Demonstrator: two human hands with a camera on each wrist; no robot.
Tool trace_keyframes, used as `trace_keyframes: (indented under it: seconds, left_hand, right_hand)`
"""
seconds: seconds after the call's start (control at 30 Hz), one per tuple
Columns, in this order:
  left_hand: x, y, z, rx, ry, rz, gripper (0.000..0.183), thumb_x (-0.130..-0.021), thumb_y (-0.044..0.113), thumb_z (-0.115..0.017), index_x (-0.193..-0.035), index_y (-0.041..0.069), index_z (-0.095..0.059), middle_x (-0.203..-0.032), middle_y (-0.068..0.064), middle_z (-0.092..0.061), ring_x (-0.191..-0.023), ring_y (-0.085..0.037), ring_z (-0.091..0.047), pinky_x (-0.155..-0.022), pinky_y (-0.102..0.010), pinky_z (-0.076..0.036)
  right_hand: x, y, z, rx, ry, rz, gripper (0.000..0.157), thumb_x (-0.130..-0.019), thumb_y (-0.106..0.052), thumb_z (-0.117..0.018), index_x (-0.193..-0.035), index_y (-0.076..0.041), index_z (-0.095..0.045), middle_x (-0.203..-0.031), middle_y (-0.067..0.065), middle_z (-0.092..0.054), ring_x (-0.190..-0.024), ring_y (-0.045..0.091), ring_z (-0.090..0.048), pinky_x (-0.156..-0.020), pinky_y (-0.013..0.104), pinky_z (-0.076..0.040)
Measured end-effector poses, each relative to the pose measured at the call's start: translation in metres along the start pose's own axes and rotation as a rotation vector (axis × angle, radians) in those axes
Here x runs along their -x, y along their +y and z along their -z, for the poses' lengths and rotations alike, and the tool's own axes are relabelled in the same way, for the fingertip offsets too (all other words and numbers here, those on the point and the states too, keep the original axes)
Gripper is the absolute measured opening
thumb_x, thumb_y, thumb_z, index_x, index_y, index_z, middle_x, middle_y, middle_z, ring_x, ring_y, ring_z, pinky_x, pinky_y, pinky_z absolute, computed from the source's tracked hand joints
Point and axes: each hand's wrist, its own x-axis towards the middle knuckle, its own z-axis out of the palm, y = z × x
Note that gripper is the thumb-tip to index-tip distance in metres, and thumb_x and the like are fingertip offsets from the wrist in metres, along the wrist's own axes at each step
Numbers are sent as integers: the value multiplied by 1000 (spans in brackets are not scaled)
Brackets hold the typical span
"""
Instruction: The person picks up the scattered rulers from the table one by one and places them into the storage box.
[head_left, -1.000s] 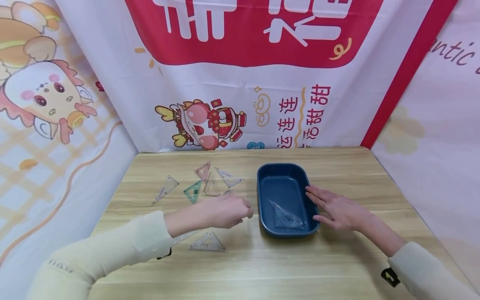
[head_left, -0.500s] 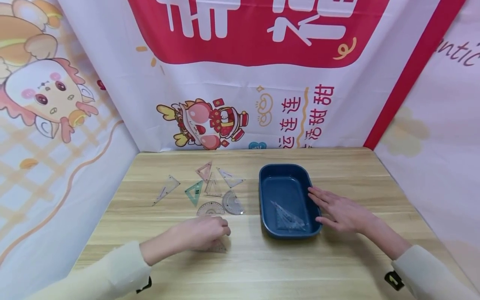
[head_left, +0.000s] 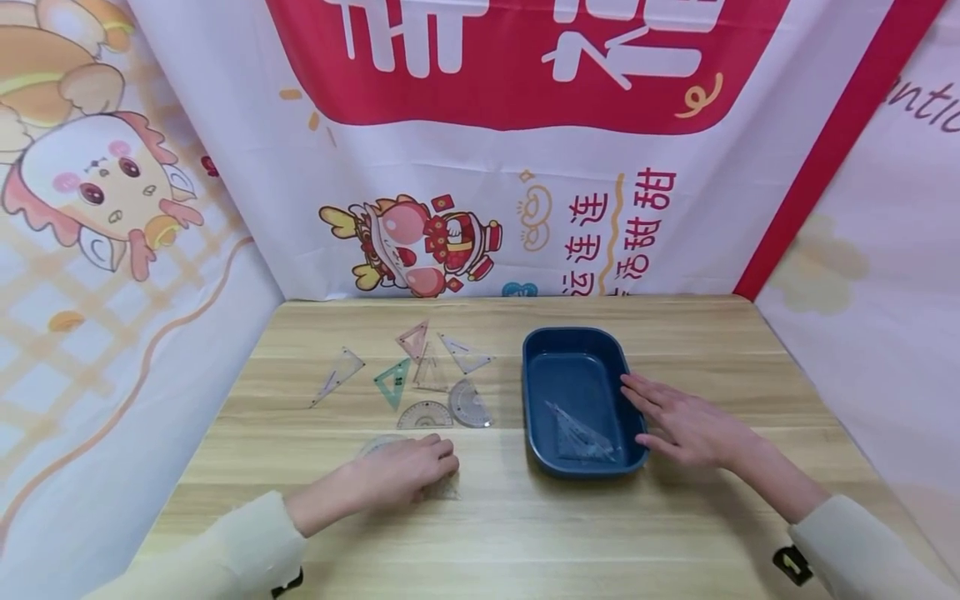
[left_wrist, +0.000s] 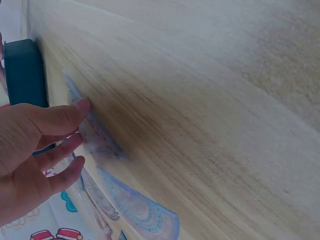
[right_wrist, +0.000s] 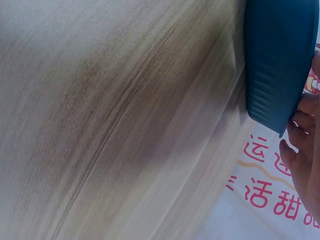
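Note:
My left hand (head_left: 401,473) is low over the table's front left. In the left wrist view, its thumb and fingers pinch the edge of a clear set square (left_wrist: 102,136); from the head, the hand covers most of that piece. A clear protractor (left_wrist: 145,209) lies close by, partly under the hand in the head view. My right hand (head_left: 690,425) rests with extended fingers against the right side of a dark blue tray (head_left: 573,379). Clear set squares (head_left: 581,437) lie inside the tray toward its near end; they overlap, so their number is hard to tell.
Farther back left lie two more protractors (head_left: 425,415), a green set square (head_left: 392,383), a pink one (head_left: 413,340) and several clear ones (head_left: 465,354). Printed cloth (head_left: 450,167) hangs along the table's back and sides.
My left hand has moved from beside the tray, left and nearer, to the front set square, uncovering two protractors. My right hand stays at the tray. The view has shifted slightly.

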Motion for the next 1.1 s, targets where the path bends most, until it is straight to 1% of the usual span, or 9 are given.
trace_keyframes:
  seconds: [0.07, 0.1, 0.3, 0.43, 0.53, 0.63, 0.77, 0.93, 1.1]
  left_hand:
    - [-1, -1, -1, 20, -6, 5, 56, -64, 13, -81, -113, 17, -55, -103, 5, -55, -93, -9, -51, -77, -18, -49]
    - [-1, -2, -1, 30, -11, 7, 56, -64, 12, -81, -113, 17, -55, -102, 5, -55, -93, -9, -51, -77, -18, -49]
    - [-3, -4, -2, 75, -35, 20, 54, -64, 9, -79, -112, 18, -56, -101, 6, -54, -92, -9, -50, -76, -18, -48]
    - [0, -4, -1, 47, -43, 24, 52, -66, 14, -79, -112, 19, -55, -102, 5, -52, -92, -11, -48, -75, -19, -47]
    - [3, -4, 1, 24, -34, 36, 48, -68, 19, -78, -110, 19, -55, -101, 3, -52, -91, -13, -49, -74, -22, -48]
    - [6, -3, 3, 5, -27, 54, 47, -68, 22, -77, -110, 20, -55, -100, 2, -53, -89, -15, -50, -71, -24, -48]
    - [7, -3, 2, -3, -39, 74, 47, -69, 20, -75, -111, 20, -54, -99, 1, -53, -88, -17, -51, -67, -25, -49]
    - [6, -3, 1, -22, -40, 84, 47, -70, 18, -74, -112, 20, -52, -100, -2, -53, -88, -19, -53, -69, -27, -51]
    - [3, -4, 1, -32, -51, 88, 53, -67, 13, -73, -115, 20, -50, -104, -4, -53, -89, -21, -54, -70, -28, -51]
  right_hand:
    - [1, 0, -1, -7, 6, -3, 69, -91, -48, -50, -145, -9, -30, -156, 3, -18, -139, 23, -28, -113, 17, -3]
    - [1, 0, -1, -7, 9, -4, 69, -91, -48, -50, -145, -9, -31, -156, 3, -18, -139, 23, -28, -112, 17, -4]
    - [0, -2, 0, 7, 2, -18, 69, -92, -51, -47, -144, -8, -33, -155, 3, -20, -140, 21, -27, -112, 31, -22]
    - [0, -2, 0, 3, -3, -13, 69, -91, -49, -50, -144, -7, -34, -154, 7, -23, -139, 22, -28, -109, 37, -30]
    - [0, -2, 0, -6, -5, -12, 69, -91, -47, -52, -143, -6, -34, -154, 8, -24, -138, 24, -30, -105, 43, -36]
    - [0, -1, 1, -15, -10, -19, 69, -91, -47, -52, -143, -6, -34, -153, 9, -24, -138, 26, -30, -104, 45, -38]
    - [0, -1, 1, -22, -23, -26, 70, -91, -49, -50, -144, -7, -33, -154, 9, -24, -138, 26, -30, -105, 45, -37]
    - [0, -2, 1, -22, -24, -25, 70, -91, -50, -48, -144, -7, -32, -154, 8, -22, -138, 26, -30, -105, 45, -38]
    - [-1, -2, 1, -24, -27, -31, 70, -91, -50, -49, -144, -8, -32, -154, 9, -22, -138, 27, -30, -104, 46, -38]
